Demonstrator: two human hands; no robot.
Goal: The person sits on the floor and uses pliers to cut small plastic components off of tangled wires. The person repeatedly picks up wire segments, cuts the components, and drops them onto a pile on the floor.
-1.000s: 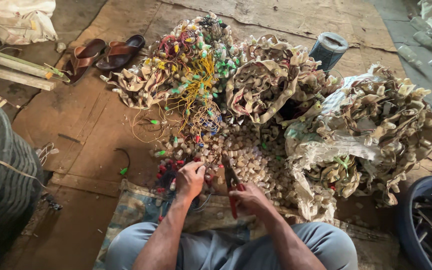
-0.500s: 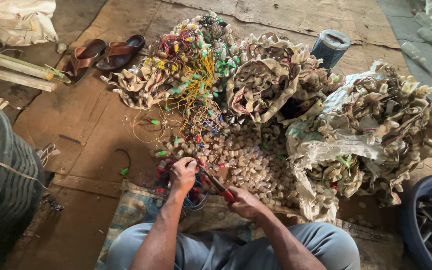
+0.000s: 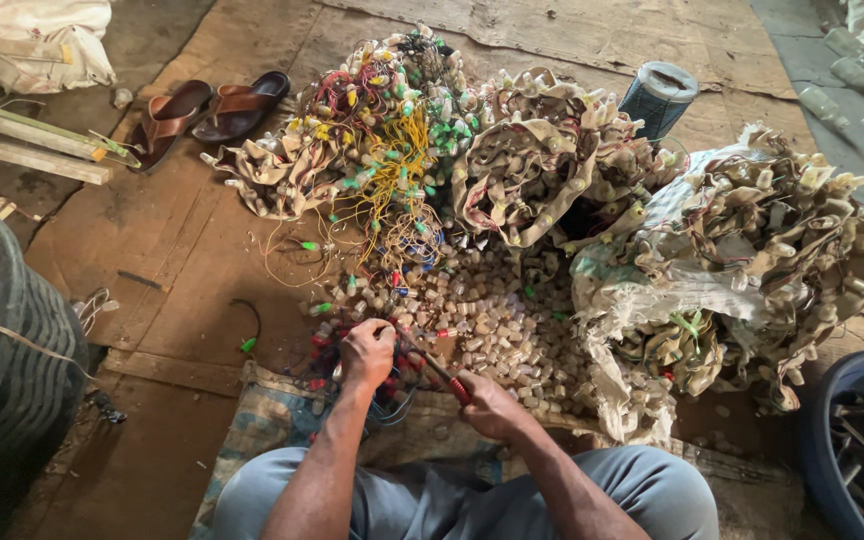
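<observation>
My left hand [image 3: 367,352] grips a bunch of thin coloured wires with small bulbs [image 3: 352,395] just above my knees. My right hand [image 3: 487,407] holds a red-handled cutter [image 3: 442,375] whose tip points left, up against what the left hand holds. In front of both hands lies a heap of small pale loose caps [image 3: 497,325]. Beyond it rise tangled bundles of string lights: a colourful one with yellow, green and red wires [image 3: 392,150], and beige ones [image 3: 527,170]. I sit on a patterned cloth [image 3: 262,430].
A torn white sack with more beige light bundles [image 3: 752,260] lies at right. A blue tub [image 3: 852,440] stands at lower right, a black tyre [image 3: 12,350] at left. Brown sandals [image 3: 207,110], wooden battens [image 3: 22,145] and a grey roll [image 3: 657,98] lie farther off.
My right hand has swung the cutter from upright to pointing left, meeting the left hand. The left hand shifted slightly left and closed tighter on the wires.
</observation>
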